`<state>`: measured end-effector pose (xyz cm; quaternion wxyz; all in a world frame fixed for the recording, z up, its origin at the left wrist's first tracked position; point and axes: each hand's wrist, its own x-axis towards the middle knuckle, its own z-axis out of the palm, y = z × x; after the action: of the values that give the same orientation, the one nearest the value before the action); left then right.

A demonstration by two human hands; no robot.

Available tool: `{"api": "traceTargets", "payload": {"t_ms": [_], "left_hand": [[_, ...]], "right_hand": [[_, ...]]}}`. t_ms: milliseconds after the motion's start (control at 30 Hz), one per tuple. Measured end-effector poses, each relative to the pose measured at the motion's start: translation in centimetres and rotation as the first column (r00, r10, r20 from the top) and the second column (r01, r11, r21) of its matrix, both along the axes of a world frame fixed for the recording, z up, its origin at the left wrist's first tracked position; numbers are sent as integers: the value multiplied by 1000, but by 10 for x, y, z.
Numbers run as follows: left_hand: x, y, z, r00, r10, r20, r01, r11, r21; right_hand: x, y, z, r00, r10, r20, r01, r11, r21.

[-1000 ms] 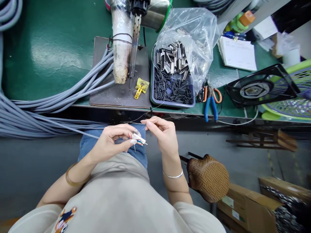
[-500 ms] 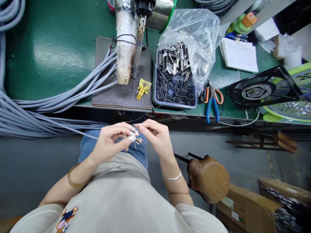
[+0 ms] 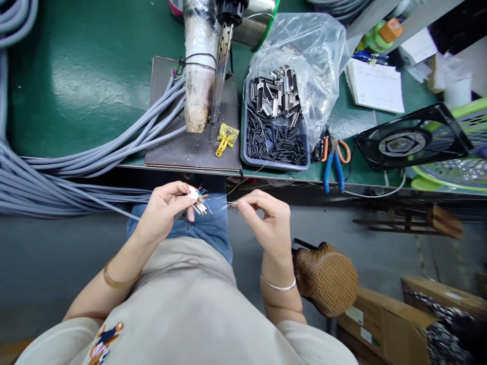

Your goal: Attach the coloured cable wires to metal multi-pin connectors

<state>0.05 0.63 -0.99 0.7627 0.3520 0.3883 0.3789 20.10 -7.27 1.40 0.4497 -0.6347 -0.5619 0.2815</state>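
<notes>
Over my lap, my left hand (image 3: 169, 205) is closed in a pinch on a metal multi-pin connector (image 3: 199, 207) with a row of pins. Short coloured wires (image 3: 201, 192) fan out beside it, and a grey cable (image 3: 114, 206) runs into the hand from the left. My right hand (image 3: 262, 213) is apart from the connector, to its right. Its thumb and forefinger pinch a thin, pale strand (image 3: 230, 203), blurred at the tip; I cannot tell its kind. A fine silvery wire (image 3: 243, 183) trails from the bench down between my hands.
On the bench stand a tub (image 3: 276, 165) of connectors and black sleeves, a wrapped tube (image 3: 197, 96), a metal spool (image 3: 254, 25), pliers (image 3: 334, 170) and a fan (image 3: 411, 139). Grey cables (image 3: 57, 195) hang over the left edge. A stool (image 3: 331, 279) stands to the right.
My right hand has moved right, away from the connector, with a thin strand in its fingers. My left hand has shifted slightly left with the connector, which has turned.
</notes>
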Motion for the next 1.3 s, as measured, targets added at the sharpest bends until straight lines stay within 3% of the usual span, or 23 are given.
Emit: {"api": "traceTargets", "payload": {"t_ms": [133, 367, 533, 667, 800, 900, 1000, 1100, 1300], "left_hand": [[-1, -8, -3, 992, -115, -45, 116, 993, 7], [-1, -18, 4, 963, -208, -169, 221, 973, 65], [1, -20, 1, 944, -286, -162, 300, 952, 66], [-3, -18, 0, 942, -303, -143, 309, 951, 22], [-9, -13, 0, 945, -307, -109, 307, 952, -18], [-13, -10, -1, 953, -290, -86, 288, 957, -38], [-13, -8, -4, 964, -255, -71, 254, 967, -29], [-13, -7, -6, 975, -219, -43, 219, 976, -7], [-13, -10, 0, 990, -136, -30, 137, 989, 47]], "right_hand": [[7, 5, 5, 1000, 19, 12, -19, 1000, 9], [4, 9, 3, 999, 45, 5, -45, 998, 33], [-2, 10, -1, 998, 68, 11, -69, 997, 45], [8, 5, 7, 997, 52, 49, -56, 996, 66], [36, -11, 22, 999, -12, 44, 7, 994, 110], [59, -22, 30, 984, -93, -153, 130, 958, 256], [72, -24, 30, 894, -172, -414, 317, 896, 312], [67, -18, 23, 837, -211, -505, 400, 866, 301], [29, 0, 7, 872, -134, -471, 288, 918, 272]]}}
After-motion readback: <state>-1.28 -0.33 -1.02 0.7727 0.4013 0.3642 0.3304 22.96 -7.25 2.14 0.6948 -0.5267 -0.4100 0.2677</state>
